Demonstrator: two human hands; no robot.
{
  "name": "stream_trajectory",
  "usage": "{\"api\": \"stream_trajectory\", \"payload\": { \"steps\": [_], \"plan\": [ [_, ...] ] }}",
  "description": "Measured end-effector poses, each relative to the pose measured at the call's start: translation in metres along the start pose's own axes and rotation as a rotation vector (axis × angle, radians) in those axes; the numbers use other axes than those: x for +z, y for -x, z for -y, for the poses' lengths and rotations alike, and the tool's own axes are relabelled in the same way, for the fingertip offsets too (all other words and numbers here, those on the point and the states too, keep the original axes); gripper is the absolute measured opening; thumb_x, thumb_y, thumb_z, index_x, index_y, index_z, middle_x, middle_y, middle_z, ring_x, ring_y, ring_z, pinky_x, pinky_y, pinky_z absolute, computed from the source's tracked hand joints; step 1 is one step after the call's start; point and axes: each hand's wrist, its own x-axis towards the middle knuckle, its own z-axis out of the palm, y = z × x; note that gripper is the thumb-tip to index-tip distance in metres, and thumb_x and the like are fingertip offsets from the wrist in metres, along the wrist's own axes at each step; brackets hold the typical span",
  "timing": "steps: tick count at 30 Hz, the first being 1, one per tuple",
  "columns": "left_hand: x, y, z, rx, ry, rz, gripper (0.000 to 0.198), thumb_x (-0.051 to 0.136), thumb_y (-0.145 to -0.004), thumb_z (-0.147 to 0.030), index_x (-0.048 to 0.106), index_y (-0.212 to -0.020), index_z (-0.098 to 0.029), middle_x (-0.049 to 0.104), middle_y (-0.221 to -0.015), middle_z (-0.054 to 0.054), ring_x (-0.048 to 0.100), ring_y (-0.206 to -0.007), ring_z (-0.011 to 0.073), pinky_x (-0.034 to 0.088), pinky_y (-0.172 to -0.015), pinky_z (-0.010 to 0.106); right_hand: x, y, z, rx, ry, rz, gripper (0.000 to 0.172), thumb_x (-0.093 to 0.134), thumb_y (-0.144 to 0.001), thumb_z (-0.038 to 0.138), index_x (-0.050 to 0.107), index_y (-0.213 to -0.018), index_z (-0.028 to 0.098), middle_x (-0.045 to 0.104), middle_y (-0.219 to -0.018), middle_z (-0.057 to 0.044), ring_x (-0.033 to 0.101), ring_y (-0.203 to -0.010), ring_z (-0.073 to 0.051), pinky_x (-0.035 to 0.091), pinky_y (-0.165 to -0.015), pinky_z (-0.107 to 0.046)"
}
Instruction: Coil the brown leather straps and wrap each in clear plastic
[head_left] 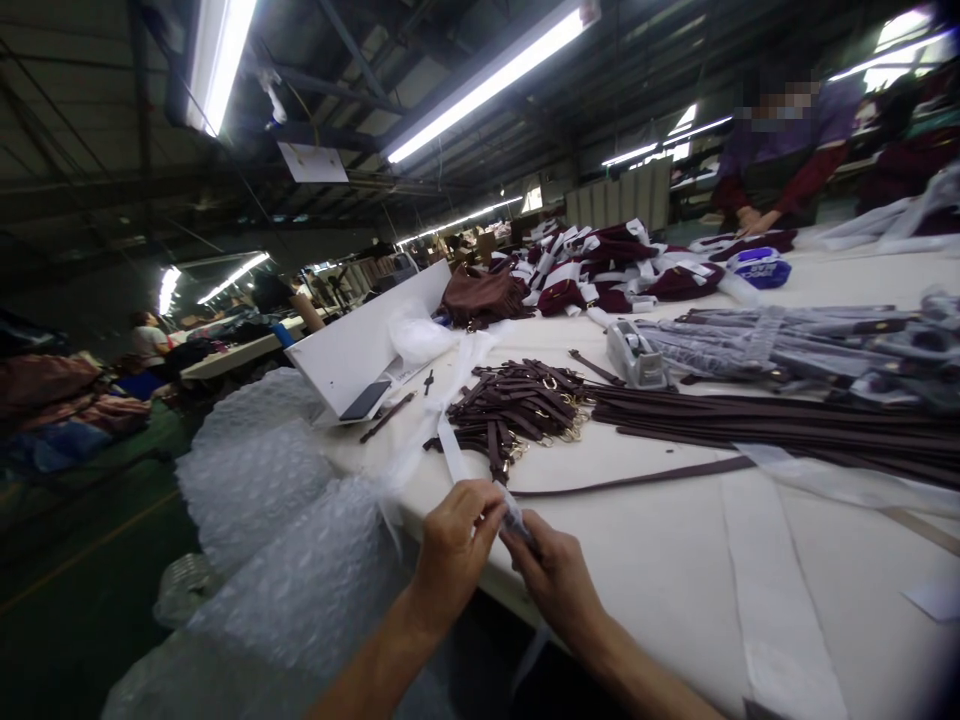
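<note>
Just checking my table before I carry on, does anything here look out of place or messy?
One dark strap lies alone, apart from the strap pile. Bubble wrap hangs over the table edge. Otherwise nothing stands out.

Two hands, left hand (452,548) beside right hand (553,572), meet at the surface's (675,560) near edge. Behind them lies a strap pile (517,410); long straps (787,425) to its right, bubble wrap (270,560) left.
</note>
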Motion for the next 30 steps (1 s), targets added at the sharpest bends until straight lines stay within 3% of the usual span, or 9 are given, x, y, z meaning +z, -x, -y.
{"api": "stream_trajectory", "payload": {
  "steps": [4, 10, 12, 14, 16, 18, 24, 26, 30],
  "plan": [
    [0.003, 0.004, -0.001, -0.153, 0.05, 0.001, 0.01, 0.044, -0.089, -0.022, 0.053, -0.091, -0.02, 0.063, -0.081, 0.001, 0.061, -0.075, 0.0137, 0.047, -0.07, 0.026, 0.005, 0.002, 0.0, 0.043, -0.139, -0.013, 0.022, 0.04, -0.089, 0.032, 0.054, -0.098, 0.018, 0.054, -0.061, 0.002, 0.049, -0.051, -0.011, 0.038, -0.051, -0.019],
    [-0.018, -0.011, -0.004, -0.3, 0.215, 0.027, 0.035, 0.05, -0.083, -0.037, 0.042, -0.112, -0.019, 0.055, -0.108, 0.008, 0.057, -0.085, 0.0155, 0.048, -0.068, 0.025, 0.002, -0.001, -0.004, 0.068, -0.157, 0.089, 0.031, 0.042, -0.088, 0.037, 0.044, -0.064, 0.017, 0.043, -0.051, 0.005, 0.041, -0.047, -0.008, 0.031, -0.047, -0.019],
    [-0.03, -0.02, -0.005, -0.32, 0.23, 0.23, 0.044, 0.056, -0.079, -0.039, 0.045, -0.115, -0.018, 0.057, -0.107, 0.008, 0.058, -0.086, 0.0171, 0.048, -0.063, 0.023, -0.003, -0.005, 0.001, 0.042, -0.159, 0.142, 0.029, 0.049, -0.085, 0.037, 0.046, -0.064, 0.017, 0.045, -0.053, 0.004, 0.042, -0.05, -0.008, 0.031, -0.048, -0.019],
    [-0.04, -0.027, -0.006, -0.348, 0.211, 0.504, 0.032, 0.057, -0.077, -0.04, 0.057, -0.098, -0.016, 0.061, -0.084, 0.003, 0.059, -0.069, 0.015, 0.045, -0.053, 0.021, -0.008, -0.01, 0.007, 0.003, -0.146, 0.214, 0.026, 0.059, -0.077, 0.038, 0.049, -0.069, 0.016, 0.048, -0.057, 0.004, 0.042, -0.052, -0.009, 0.031, -0.049, -0.019],
    [-0.051, -0.03, -0.008, -0.406, 0.191, 0.632, 0.028, 0.053, -0.08, -0.042, 0.059, -0.077, -0.015, 0.055, -0.059, -0.002, 0.052, -0.049, 0.0102, 0.039, -0.045, 0.019, -0.014, -0.013, 0.009, -0.04, -0.108, 0.259, 0.027, 0.066, -0.071, 0.036, 0.051, -0.079, 0.016, 0.052, -0.062, 0.004, 0.044, -0.055, -0.01, 0.031, -0.05, -0.019],
    [-0.063, -0.033, -0.009, -0.476, 0.206, 0.587, 0.032, 0.05, -0.081, -0.044, 0.056, -0.07, -0.015, 0.049, -0.051, -0.004, 0.049, -0.041, 0.0085, 0.035, -0.04, 0.017, -0.018, -0.014, 0.006, -0.09, -0.047, 0.232, 0.024, 0.063, -0.074, 0.031, 0.051, -0.089, 0.017, 0.055, -0.066, 0.003, 0.047, -0.058, -0.011, 0.033, -0.052, -0.019],
    [-0.104, -0.056, -0.012, -0.638, 0.387, 0.172, 0.036, 0.054, -0.077, -0.05, 0.055, -0.08, -0.015, 0.059, -0.064, -0.001, 0.059, -0.053, 0.0114, 0.04, -0.041, 0.016, -0.027, -0.013, -0.003, -0.299, 0.079, 0.231, 0.008, 0.048, -0.082, 0.019, 0.054, -0.086, 0.016, 0.059, -0.067, -0.001, 0.052, -0.058, -0.012, 0.036, -0.054, -0.021],
    [-0.102, -0.056, -0.016, -0.81, 0.503, 0.378, 0.048, 0.05, -0.075, -0.059, 0.058, -0.081, -0.012, 0.062, -0.066, 0.003, 0.06, -0.054, 0.0138, 0.04, -0.04, 0.018, -0.033, -0.016, 0.002, -0.365, 0.074, 0.277, 0.008, 0.051, -0.081, 0.022, 0.055, -0.085, 0.017, 0.06, -0.068, -0.001, 0.053, -0.058, -0.012, 0.036, -0.055, -0.021],
    [-0.072, -0.023, -0.035, -1.029, 0.952, 1.105, 0.065, 0.039, -0.075, -0.068, 0.062, -0.08, -0.007, 0.061, -0.053, 0.008, 0.056, -0.041, 0.0157, 0.039, -0.035, 0.021, -0.051, -0.025, 0.015, -0.567, 0.09, 0.303, 0.013, 0.048, -0.083, 0.023, 0.058, -0.09, 0.017, 0.063, -0.072, -0.004, 0.056, -0.062, -0.013, 0.039, -0.057, -0.021]
  ]
}}
